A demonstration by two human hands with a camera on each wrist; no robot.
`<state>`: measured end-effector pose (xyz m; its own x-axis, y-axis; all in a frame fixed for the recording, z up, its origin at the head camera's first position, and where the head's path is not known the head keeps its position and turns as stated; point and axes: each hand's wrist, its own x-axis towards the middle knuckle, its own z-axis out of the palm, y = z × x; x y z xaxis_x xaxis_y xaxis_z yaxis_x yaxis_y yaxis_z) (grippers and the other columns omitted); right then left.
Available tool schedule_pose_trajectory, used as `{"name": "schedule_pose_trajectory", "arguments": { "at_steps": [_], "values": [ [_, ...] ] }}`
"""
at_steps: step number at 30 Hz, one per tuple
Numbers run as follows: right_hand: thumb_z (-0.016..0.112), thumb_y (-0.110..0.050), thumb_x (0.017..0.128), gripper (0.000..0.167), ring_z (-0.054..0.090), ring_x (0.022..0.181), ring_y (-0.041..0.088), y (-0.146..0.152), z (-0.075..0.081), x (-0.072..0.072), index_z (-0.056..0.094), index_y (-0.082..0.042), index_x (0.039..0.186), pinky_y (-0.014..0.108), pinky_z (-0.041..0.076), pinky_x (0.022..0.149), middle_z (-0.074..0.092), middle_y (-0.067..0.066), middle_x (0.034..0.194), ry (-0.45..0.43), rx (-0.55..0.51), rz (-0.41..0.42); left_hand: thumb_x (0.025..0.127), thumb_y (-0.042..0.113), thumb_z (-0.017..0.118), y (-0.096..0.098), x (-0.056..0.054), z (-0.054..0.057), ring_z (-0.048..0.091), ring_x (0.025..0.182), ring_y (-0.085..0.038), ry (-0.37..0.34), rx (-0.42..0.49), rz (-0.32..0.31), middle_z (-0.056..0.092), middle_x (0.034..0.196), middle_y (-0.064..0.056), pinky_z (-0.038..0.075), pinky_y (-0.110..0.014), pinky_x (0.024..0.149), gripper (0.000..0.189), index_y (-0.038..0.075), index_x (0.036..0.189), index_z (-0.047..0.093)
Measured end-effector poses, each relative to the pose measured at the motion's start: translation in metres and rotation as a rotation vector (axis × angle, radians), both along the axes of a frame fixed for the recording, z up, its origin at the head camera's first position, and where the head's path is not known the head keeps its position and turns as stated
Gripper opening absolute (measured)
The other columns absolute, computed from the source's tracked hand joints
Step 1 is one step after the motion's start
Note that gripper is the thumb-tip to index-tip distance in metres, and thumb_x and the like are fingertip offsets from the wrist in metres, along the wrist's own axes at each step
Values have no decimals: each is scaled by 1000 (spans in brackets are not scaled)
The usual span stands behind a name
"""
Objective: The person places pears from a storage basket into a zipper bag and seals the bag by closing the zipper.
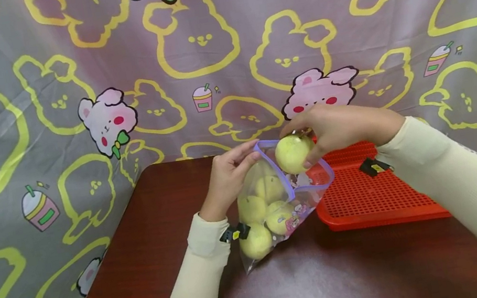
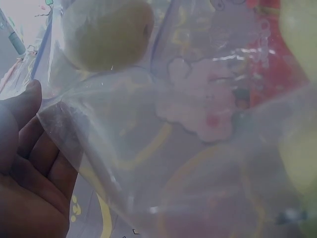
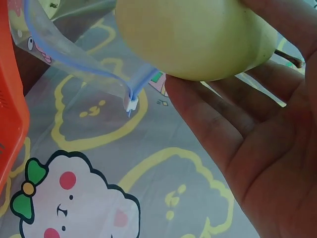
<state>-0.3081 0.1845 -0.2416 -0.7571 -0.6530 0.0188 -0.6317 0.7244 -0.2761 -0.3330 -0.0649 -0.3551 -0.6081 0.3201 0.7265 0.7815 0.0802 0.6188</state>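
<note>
- Patterned cloth [image 1: 136, 60] rises behind the clear bag [image 1: 311, 196], and below the bag we see a dark wooden table [image 1: 156, 227]; whether the bag's bottom touches the wood, we cannot tell.
- At the bag's left edge, our left hand [image 1: 226, 175] pinches the film by the purple rim [image 1: 277, 171]. Holding only that side seems enough while the mouth gapes like this; tugging harder could draw it narrow.
- Over the bag's mouth, our right hand [image 1: 330, 127] grips one pear [image 1: 292, 154] from above and behind, its stem [image 3: 290, 58] toward the palm. That suits us: smooth skin leads, and the stem is less likely to snag the film.
- Inside the bag, several bagged pears [image 1: 251, 209] crowd the lower part. We would do best to lower the held one well within the rim and release it gently against them, since dropping it might bruise the fruit or jerk our pinch loose.
- On the bag's rim, the right wrist view shows a small pale slider [image 3: 131, 104]; we should steer the fruit and knuckles clear of it.
- Right of the bag and partly behind it lies the red basket [image 1: 385, 217], which the far rim could catch on.
</note>
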Motion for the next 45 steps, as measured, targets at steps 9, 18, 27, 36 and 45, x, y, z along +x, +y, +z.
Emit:
{"name": "schedule_pose_trajectory", "arguments": {
  "at_steps": [9,18,27,36,45],
  "values": [
    [90,-26,68,60,56,87,10,-2,-6,1,66,-21,122,33,48,77,63,-12,105,29,15,44,91,13,68,-1,0,-1,69,85,-13,-4,-19,22,73,98,-8,55,-29,73,30,3,119,70],
    [89,-27,71,62,56,86,12,-5,-16,2,65,-22,127,33,48,76,63,-11,103,-15,6,55,91,12,68,-2,0,-2,70,83,-13,17,-19,21,73,98,-9,55,-29,73,29,2,119,70],
    [88,-27,72,66,53,79,15,-10,-31,-2,61,-29,132,32,46,68,60,-12,89,-29,31,88,90,8,69,-1,3,2,70,83,-19,-33,-17,26,72,99,-11,54,-29,75,29,0,118,69],
    [87,-21,71,65,49,70,13,-14,-41,-5,62,-24,131,32,45,61,59,-13,84,-37,12,123,88,-4,67,-1,28,26,70,87,-26,-51,-20,33,70,100,-21,55,-31,77,27,-12,114,66],
    [86,-14,73,58,55,82,13,-17,-50,-11,65,-17,126,30,50,69,65,-12,105,-111,-21,117,90,8,69,-2,3,3,70,87,-19,-51,-6,13,71,103,-13,54,-29,76,30,-1,118,68]
  ]
}}
